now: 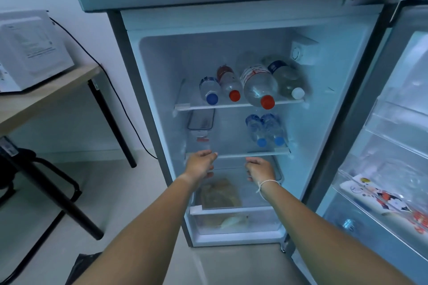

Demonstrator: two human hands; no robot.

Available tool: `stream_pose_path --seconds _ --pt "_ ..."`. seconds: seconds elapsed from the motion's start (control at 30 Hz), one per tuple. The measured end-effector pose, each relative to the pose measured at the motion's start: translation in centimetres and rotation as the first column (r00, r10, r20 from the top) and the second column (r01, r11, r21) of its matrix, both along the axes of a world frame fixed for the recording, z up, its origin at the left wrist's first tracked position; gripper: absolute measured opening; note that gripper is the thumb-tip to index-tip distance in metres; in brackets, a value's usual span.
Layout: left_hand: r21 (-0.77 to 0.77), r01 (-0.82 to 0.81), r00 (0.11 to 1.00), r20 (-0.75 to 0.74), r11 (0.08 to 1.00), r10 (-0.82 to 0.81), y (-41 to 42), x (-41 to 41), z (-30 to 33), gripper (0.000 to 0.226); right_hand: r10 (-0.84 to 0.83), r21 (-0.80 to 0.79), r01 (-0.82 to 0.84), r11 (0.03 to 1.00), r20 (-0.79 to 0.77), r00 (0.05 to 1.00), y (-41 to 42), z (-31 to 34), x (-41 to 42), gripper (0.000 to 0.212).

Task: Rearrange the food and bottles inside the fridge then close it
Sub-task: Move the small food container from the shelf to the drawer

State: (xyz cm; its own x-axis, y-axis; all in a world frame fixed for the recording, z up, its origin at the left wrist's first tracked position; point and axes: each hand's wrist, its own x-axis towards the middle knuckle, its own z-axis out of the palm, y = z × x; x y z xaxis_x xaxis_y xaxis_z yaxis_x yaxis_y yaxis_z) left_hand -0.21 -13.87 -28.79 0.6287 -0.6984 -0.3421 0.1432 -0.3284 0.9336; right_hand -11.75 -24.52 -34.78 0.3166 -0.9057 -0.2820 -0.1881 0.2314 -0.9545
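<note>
While the fridge (129, 58) stands wide open with its door (393, 122) swung to the right, the task is judged to be somewhere in its middle and the closing plainly not yet done; how much sorting is finished cannot be told from one view. Both hands are held out at the front edge of the middle shelf (254, 154); the left hand (200, 164) is seen with fingers loosely curled and nothing gripped, while the right hand (260, 168) is turned palm-down with fingers bent downward, and whether anything is touched beneath it cannot be told.

On the top shelf (231, 106) four bottles are laid on their sides, caps forward: a small blue-capped bottle (209, 90), a red-capped bottle (229, 84) just beside it, a large red-capped bottle (258, 85) whose cap overhangs the shelf edge, and a white-capped bottle (287, 78) at the right. On the middle shelf two small blue-capped bottles (265, 128) are laid touching at the right, and a clear lidded container (201, 120) is set at the left, with something red faintly seen near it. Below, packaged food (220, 194) is seen on the lower shelf, and more is dimly seen in the crisper drawer (236, 222). A printed packet (379, 196) is held in a door bin (347, 176).
</note>
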Motion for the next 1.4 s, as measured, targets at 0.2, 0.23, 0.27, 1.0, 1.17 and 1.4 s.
stream_pose_path --seconds 0.2,0.23,0.27,1.0,1.17,1.4 --pt "0.044 0.035 0.999 -0.023 0.998 -0.034 -3.1 -1.1 -3.9 0.04 -0.048 0.043 0.05 0.998 -0.056 0.997 -2.1 -3.8 -1.7 0.028" --pt "0.059 0.045 0.999 -0.032 0.997 -0.043 -3.7 -1.3 -4.9 0.039 -0.059 0.059 0.062 0.996 -0.049 0.997 -2.6 -4.9 -2.0 0.028" --pt "0.071 0.053 0.998 -0.042 0.996 -0.05 -4.3 -1.5 -5.6 0.039 -0.074 0.085 0.077 0.993 -0.04 0.996 -2.9 -5.7 -2.2 0.027" --pt "0.213 0.102 0.987 -0.146 0.972 -0.072 -18.0 -2.9 -22.6 0.051 -0.386 0.42 0.373 0.827 -0.057 0.921 -12.4 -20.5 -2.1 0.053" --pt "0.253 0.096 0.987 -0.151 0.963 -0.059 -20.0 -2.8 -24.5 0.057 -0.438 0.439 0.425 0.792 -0.075 0.896 -13.7 -21.8 -1.5 0.058" --pt "0.26 0.093 0.971 -0.236 0.961 -0.03 -21.2 -2.9 -26.0 0.05 -0.485 0.526 0.425 0.736 -0.028 0.874 -15.6 -22.6 -1.6 0.044"
